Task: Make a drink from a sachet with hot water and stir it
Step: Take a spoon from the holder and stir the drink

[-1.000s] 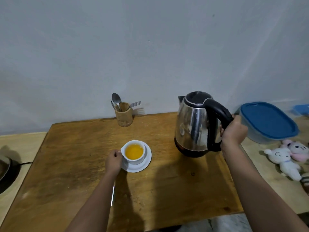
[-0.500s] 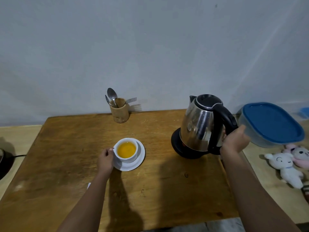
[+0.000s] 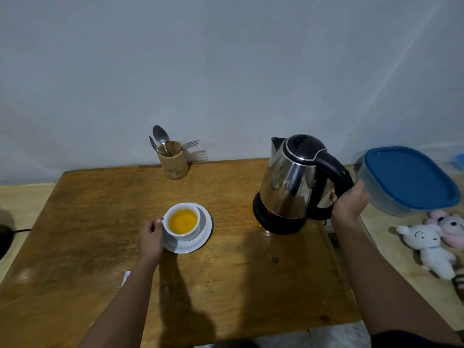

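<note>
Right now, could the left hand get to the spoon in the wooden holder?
Probably yes. The left hand is at the cup, and the bare table lies between it and the spoon, which stands upright in the holder behind the cup.

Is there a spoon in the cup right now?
No, the cup holds only orange liquid; the spoon stands in the wooden holder near the wall.

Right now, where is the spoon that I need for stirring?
In the head view the spoon stands upright in the wooden holder at the table's far edge by the wall, behind the cup and left of the kettle.
</note>
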A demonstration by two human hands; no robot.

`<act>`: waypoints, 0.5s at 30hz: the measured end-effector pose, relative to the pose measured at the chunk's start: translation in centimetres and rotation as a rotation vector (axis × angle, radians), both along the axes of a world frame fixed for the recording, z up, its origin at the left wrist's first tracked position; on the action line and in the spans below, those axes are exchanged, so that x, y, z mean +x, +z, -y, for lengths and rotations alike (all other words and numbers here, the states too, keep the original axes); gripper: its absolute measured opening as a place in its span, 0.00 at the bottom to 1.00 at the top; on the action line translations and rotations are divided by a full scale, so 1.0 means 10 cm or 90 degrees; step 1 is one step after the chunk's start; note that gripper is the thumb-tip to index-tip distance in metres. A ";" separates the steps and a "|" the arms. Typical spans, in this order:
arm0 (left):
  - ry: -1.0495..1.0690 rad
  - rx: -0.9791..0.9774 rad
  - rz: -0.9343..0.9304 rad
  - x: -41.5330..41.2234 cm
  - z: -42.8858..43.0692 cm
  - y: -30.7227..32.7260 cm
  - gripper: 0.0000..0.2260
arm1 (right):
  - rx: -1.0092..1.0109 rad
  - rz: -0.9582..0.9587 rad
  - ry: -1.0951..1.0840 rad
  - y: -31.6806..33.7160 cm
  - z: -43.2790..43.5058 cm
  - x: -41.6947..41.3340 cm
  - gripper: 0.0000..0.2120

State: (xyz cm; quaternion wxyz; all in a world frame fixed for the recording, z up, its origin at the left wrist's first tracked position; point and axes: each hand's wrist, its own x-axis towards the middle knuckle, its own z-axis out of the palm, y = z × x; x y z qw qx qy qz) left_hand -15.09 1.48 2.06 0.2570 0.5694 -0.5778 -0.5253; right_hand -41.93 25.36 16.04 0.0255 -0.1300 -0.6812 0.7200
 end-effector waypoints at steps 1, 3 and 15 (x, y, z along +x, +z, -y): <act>0.002 -0.001 -0.001 0.00 0.00 -0.01 0.13 | 0.003 -0.008 0.010 0.00 0.01 0.00 0.17; 0.003 -0.004 0.000 0.00 0.00 -0.02 0.13 | 0.002 -0.027 0.027 -0.01 0.03 -0.01 0.18; 0.019 0.003 0.006 -0.03 -0.01 -0.01 0.13 | -0.001 -0.013 0.128 -0.22 0.01 -0.20 0.15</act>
